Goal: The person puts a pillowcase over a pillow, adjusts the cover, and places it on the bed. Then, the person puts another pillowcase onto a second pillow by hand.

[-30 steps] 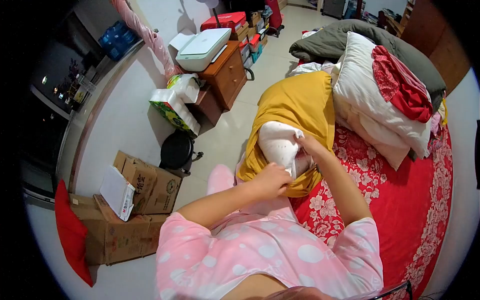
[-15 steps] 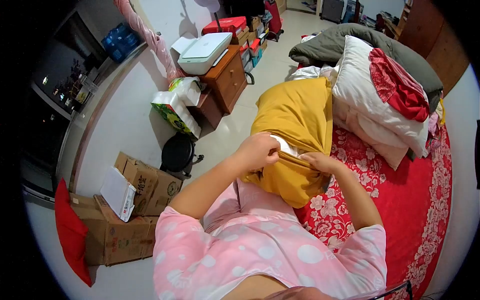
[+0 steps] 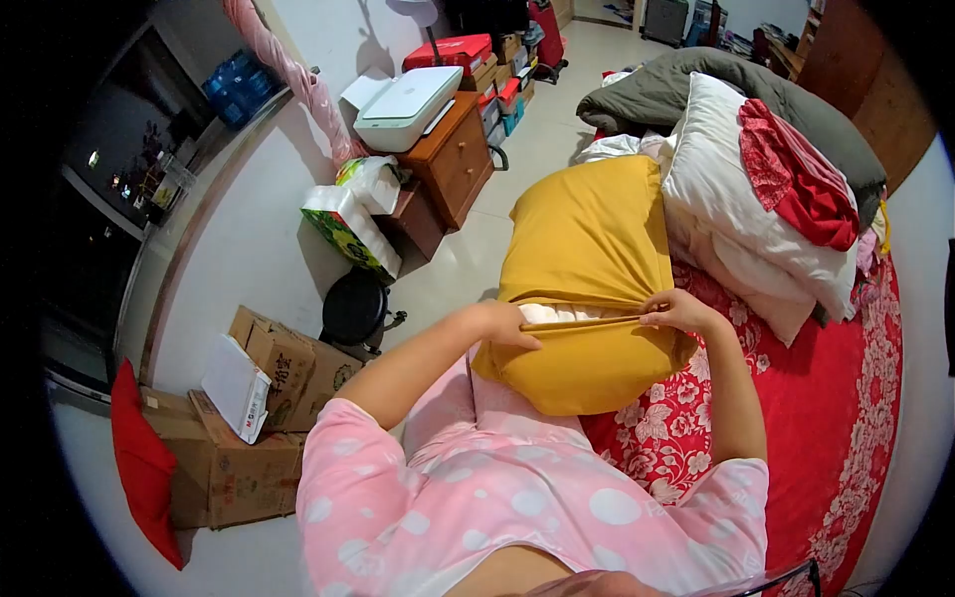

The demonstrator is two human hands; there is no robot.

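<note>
A mustard-yellow pillowcase (image 3: 587,234) lies across my lap and the bed edge, with a white pillow (image 3: 562,313) showing through the slit-like opening across it. My left hand (image 3: 509,324) is at the left end of that opening, its fingers partly tucked inside and its thumb on the lower flap. At the right end, my right hand (image 3: 680,310) pinches the edge of the pillowcase between thumb and fingers. Between the two hands the fabric edge is stretched fairly straight. Most of the white pillow is hidden by the yellow cloth.
The bed has a red floral sheet (image 3: 796,418). To the right are a white pillow (image 3: 711,149) with a red cloth (image 3: 796,189) on it and a grey-green quilt (image 3: 647,99). A black stool (image 3: 355,306), cardboard boxes (image 3: 249,468) and a printer (image 3: 410,107) stand at left.
My hands have moved apart, the left one slightly down and left, the right one rightward. The opening is now wider and straighter, and the bunched lower flap has spread out.
</note>
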